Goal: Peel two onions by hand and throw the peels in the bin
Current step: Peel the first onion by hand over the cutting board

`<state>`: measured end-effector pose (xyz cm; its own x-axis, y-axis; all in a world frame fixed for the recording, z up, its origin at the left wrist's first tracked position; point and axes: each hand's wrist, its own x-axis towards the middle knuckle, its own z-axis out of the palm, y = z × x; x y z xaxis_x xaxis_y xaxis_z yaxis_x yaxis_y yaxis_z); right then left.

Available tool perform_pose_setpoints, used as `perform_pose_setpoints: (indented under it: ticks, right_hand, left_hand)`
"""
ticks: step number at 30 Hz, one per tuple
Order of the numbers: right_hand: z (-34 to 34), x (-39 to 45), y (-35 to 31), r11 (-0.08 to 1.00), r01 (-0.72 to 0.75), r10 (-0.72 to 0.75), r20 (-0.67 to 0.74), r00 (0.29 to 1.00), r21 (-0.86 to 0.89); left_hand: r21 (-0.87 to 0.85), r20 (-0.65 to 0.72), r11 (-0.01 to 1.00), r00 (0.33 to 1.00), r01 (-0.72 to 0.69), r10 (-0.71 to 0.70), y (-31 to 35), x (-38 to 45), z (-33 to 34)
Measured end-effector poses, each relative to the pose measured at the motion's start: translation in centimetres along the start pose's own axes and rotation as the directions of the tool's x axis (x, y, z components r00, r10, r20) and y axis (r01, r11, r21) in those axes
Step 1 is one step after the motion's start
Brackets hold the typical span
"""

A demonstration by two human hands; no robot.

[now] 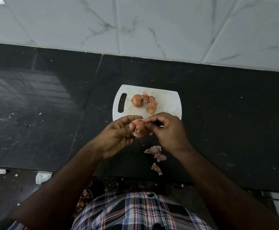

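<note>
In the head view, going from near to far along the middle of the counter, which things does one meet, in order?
Checked shirt → loose peels on the counter → onion held in both hands → peels on the cutting board → far edge of the cutting board → tiled wall.

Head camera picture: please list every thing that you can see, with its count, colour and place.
onion on board: one, orange-brown, left part of the board
held onion: one, orange-brown, between both hands
peels on board: a few, pinkish, right of that onion
peels on counter: several, pinkish, near edge
cutting board: one, white, on counter
counter: one, black
wall tiles: white, behind
shirt: one, checked, bottom
left hand: grips held onion
right hand: pinches its skin
</note>
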<state>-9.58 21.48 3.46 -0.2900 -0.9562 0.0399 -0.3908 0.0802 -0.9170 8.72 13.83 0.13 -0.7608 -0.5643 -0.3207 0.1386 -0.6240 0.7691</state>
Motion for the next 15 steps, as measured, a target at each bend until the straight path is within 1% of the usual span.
perform_pose_setpoints:
  ticks: [4, 8, 9, 11, 13, 15]
  right_hand:
    - [-0.5, 0.3, 0.8, 0.996, -0.086, 0.087, -0.044, 0.995, 0.021]
    - [-1.1, 0.3, 1.6, 0.982, -0.151, 0.153, 0.013, 0.988, -0.116]
    - [-1.1, 0.3, 1.4, 0.981, -0.145, 0.151, 0.032, 0.988, -0.131]
    - [-0.9, 0.2, 0.7, 0.986, -0.126, 0.134, 0.073, 0.988, -0.106]
    - [-0.4, 0.0, 0.1, 0.990, -0.119, 0.127, 0.125, 0.984, -0.070]
    - [0.0, 0.0, 0.1, 0.993, -0.083, 0.094, 0.149, 0.984, -0.081]
  left_hand:
    - [-0.017, 0.000, 1.000, 1.000, -0.005, 0.005, 0.0, -0.1, 0.2]
    - [-0.063, -0.014, 0.998, 1.000, 0.014, -0.014, -0.2, 0.0, 0.1]
    - [-0.103, -0.003, 0.994, 1.000, 0.025, -0.025, -0.3, 0.0, 0.2]
    - [-0.169, 0.014, 0.985, 0.999, 0.043, -0.041, -0.5, 0.1, 0.4]
    - [-0.154, 0.006, 0.987, 0.999, 0.042, -0.041, -0.4, 0.3, 0.7]
    - [-0.107, -0.012, 0.994, 0.999, 0.028, -0.029, -0.3, 0.5, 0.9]
